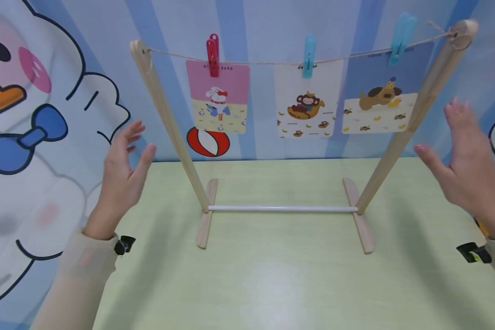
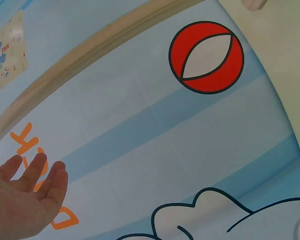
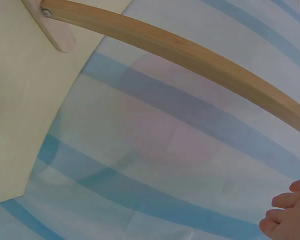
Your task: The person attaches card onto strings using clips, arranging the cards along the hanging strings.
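My left hand [image 1: 125, 172] hovers left of the wooden rack's left post [image 1: 173, 128], fingers relaxed and holding nothing. Beyond the right post [image 1: 420, 105], my right hand [image 1: 470, 160] is raised with its fingers fairly straight, touching nothing. A string [image 1: 264, 63] runs between the post tops. From it hang three cards: a pink and yellow rabbit card [image 1: 219, 98] under a red clothespin [image 1: 212, 55], a white monkey card [image 1: 307, 103] under a blue clothespin [image 1: 309, 55], and a blue and white dog card [image 1: 379, 98] under another blue clothespin [image 1: 401, 39].
The rack stands on a pale table [image 1: 272, 275], its wooden feet [image 1: 204, 233] joined by a white rod [image 1: 282, 208]. Behind it rises a blue striped backdrop [image 1: 260, 27] printed with a duck figure and a red and white ball [image 2: 206, 57].
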Demonstrator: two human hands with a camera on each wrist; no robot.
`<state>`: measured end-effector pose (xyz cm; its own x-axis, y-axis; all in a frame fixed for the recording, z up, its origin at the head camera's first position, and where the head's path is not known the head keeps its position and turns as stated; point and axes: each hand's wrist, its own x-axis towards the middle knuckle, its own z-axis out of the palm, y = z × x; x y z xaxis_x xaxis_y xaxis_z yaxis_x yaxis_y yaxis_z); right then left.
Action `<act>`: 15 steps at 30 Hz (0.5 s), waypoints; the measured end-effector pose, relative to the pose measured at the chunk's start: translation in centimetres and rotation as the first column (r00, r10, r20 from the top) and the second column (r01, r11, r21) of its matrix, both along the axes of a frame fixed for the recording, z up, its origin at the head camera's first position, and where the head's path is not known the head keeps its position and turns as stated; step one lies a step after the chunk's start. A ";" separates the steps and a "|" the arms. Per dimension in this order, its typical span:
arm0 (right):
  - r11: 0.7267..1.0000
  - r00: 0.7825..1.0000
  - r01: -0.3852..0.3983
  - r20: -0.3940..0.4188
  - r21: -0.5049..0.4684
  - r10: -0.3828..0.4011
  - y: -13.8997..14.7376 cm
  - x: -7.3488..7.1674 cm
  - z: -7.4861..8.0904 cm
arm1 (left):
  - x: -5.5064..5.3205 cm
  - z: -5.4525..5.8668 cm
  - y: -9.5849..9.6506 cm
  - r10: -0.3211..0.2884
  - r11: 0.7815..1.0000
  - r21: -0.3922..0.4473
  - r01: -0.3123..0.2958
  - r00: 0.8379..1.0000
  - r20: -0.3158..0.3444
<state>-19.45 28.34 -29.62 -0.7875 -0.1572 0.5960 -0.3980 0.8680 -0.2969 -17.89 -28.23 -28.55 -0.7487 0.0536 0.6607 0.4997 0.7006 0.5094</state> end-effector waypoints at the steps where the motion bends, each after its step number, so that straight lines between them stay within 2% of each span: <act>1: 1.000 1.000 0.001 0.018 0.011 -0.001 0.1 0.0 -0.3 | 0.0 -0.2 -0.2 0.007 1.000 -0.015 -0.006 1.000 0.017; 6: 0.999 0.996 0.015 0.092 0.050 -0.019 0.6 0.2 -2.2 | -0.1 -1.5 -1.3 0.052 0.996 -0.078 -0.046 0.996 0.079; 10: 0.997 0.992 0.018 0.125 0.080 -0.028 1.2 0.4 -3.6 | -0.1 -2.6 -2.0 0.076 0.989 -0.132 -0.062 0.992 0.100; 15: 0.987 0.988 0.025 0.147 0.159 -0.048 1.9 0.7 -5.4 | -0.2 -4.1 -2.7 0.118 0.965 -0.248 -0.089 0.987 0.105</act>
